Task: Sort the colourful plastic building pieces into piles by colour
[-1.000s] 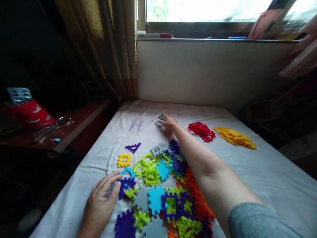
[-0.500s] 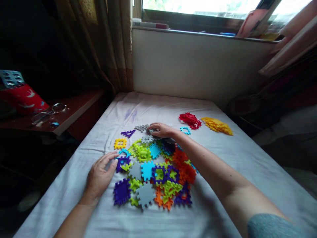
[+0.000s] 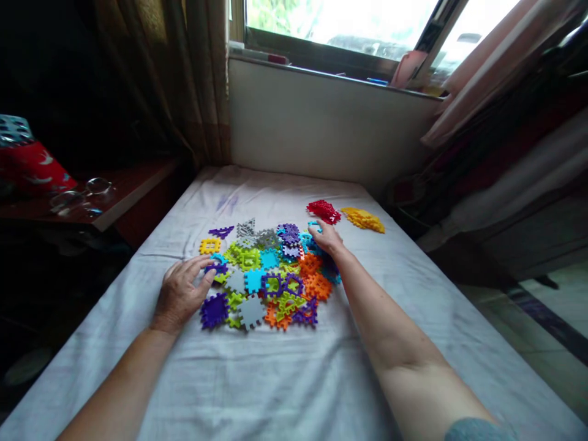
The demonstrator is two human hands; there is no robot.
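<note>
A mixed heap of toothed plastic building pieces lies on the sheet, with a grey square piece (image 3: 251, 312) and a dark purple square piece (image 3: 214, 310) at its near edge. At the left side of the heap rests my left hand (image 3: 184, 289), thumb and fingers apart, fingertips by a purple frame piece (image 3: 217, 268). My right hand (image 3: 328, 237) reaches to the far right of the heap, its fingers closed at a light-blue square frame piece (image 3: 314, 225); they partly cover it. Orange pieces (image 3: 318, 286) lie in front of this hand.
Beyond the right hand sit a red pile (image 3: 324, 211) and a yellow pile (image 3: 362, 219) of pieces. Grey pieces (image 3: 246, 230) lie at the heap's back. Left, a wooden table (image 3: 133, 195) holds eyeglasses (image 3: 68, 201) and a red container (image 3: 34, 168).
My right hand has left the grey pieces and moved right to the light-blue frame piece. Purple pieces it covered now show. The left hand stays beside the heap; the view has turned right.
</note>
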